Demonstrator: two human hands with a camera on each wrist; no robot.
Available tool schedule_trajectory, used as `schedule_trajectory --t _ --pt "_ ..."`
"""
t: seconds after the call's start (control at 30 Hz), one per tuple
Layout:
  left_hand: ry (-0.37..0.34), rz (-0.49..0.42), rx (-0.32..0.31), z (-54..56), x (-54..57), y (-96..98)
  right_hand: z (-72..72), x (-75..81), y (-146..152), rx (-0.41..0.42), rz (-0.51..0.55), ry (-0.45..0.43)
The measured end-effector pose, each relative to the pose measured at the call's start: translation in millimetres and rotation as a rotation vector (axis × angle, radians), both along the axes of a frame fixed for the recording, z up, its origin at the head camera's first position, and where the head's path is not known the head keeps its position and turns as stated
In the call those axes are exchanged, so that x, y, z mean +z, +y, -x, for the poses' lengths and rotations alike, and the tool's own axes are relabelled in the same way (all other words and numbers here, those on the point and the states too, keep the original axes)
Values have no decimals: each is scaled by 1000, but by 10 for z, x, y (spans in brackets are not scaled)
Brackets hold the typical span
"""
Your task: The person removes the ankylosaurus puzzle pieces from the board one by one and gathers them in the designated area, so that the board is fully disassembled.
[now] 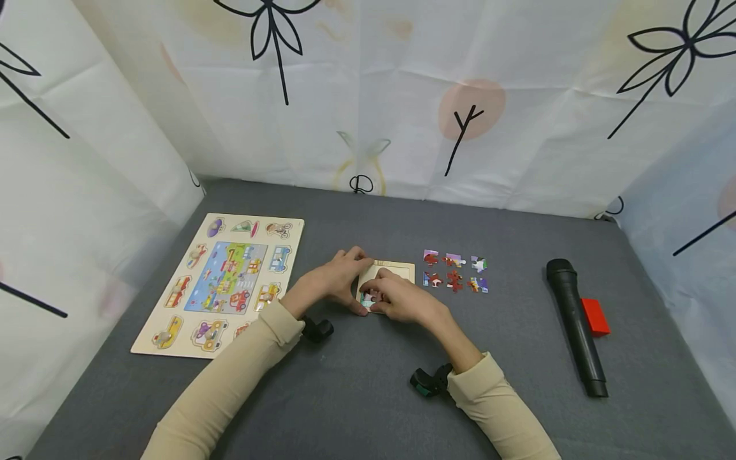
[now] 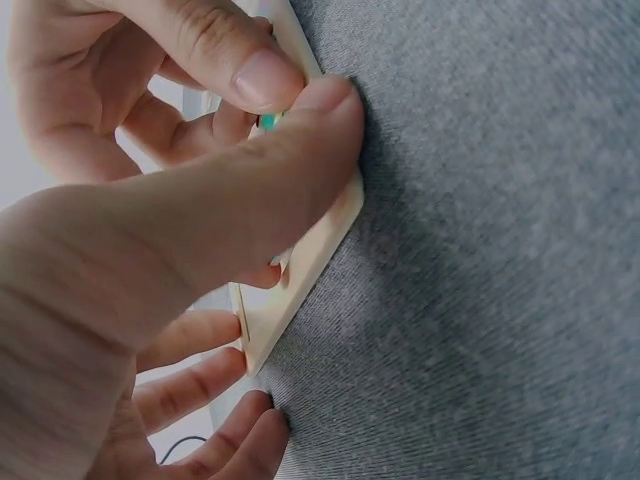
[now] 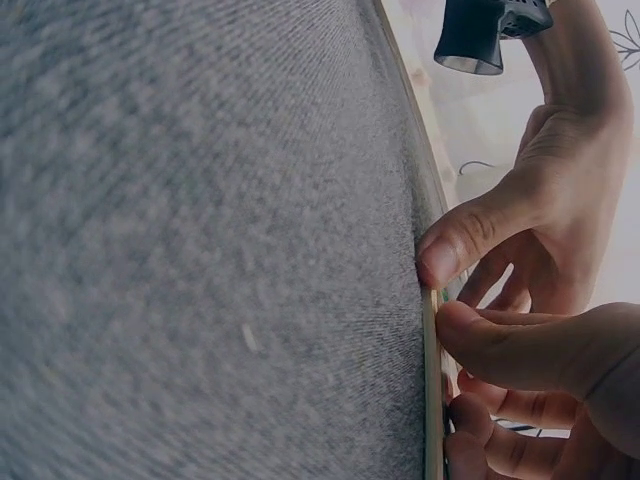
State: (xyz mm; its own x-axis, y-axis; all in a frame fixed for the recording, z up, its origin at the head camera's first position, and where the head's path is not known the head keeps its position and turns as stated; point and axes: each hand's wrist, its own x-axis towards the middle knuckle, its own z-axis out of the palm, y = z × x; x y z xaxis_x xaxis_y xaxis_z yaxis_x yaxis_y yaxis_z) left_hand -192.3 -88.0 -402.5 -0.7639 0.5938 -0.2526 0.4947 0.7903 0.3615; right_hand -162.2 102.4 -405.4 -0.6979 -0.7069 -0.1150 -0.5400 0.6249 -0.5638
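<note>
A small wooden puzzle tray (image 1: 407, 271) lies between both hands. My left hand (image 1: 333, 281) grips its left side, the thumb (image 2: 310, 140) at the near corner and the other fingers spread along the far edge. Over the tray's near left part my right hand (image 1: 405, 301) bends down, thumb (image 3: 462, 325) and curled fingers on a small printed jigsaw piece (image 1: 370, 298). The fingers hide much of this piece. Just right of the tray, several loose jigsaw pieces (image 1: 454, 281) in red, purple and white lie in two rows.
To the left lies a large wooden peg puzzle board (image 1: 198, 241) with vehicle pictures, partly under the left sleeve. A black microphone (image 1: 577, 329) and a red block (image 1: 595, 317) rest at the right. Patterned white cloth (image 1: 402, 128) borders the grey table (image 1: 356, 396).
</note>
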Motion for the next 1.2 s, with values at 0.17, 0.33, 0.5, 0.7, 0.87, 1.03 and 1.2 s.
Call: schedule_trajectory --t 0.17,0.33,0.5,0.7,0.87,1.03,1.2 --pt "-17 32 20 -15 1 21 -7 -4 9 -10 -1 11" --pt "-26 46 30 -17 1 31 -20 17 52 -24 -1 42" --pt "-25 50 32 -19 10 30 -33 72 156 -33 -8 56" --pt "-23 45 37 -14 5 35 -64 119 371 -64 -34 57" --pt "-25 43 44 -19 13 35 -100 106 557 -94 -72 66" --pt "-22 44 42 -28 10 37 -140 81 697 -114 -80 84" --pt "-20 40 45 -31 -5 36 -160 73 816 -145 -94 87"
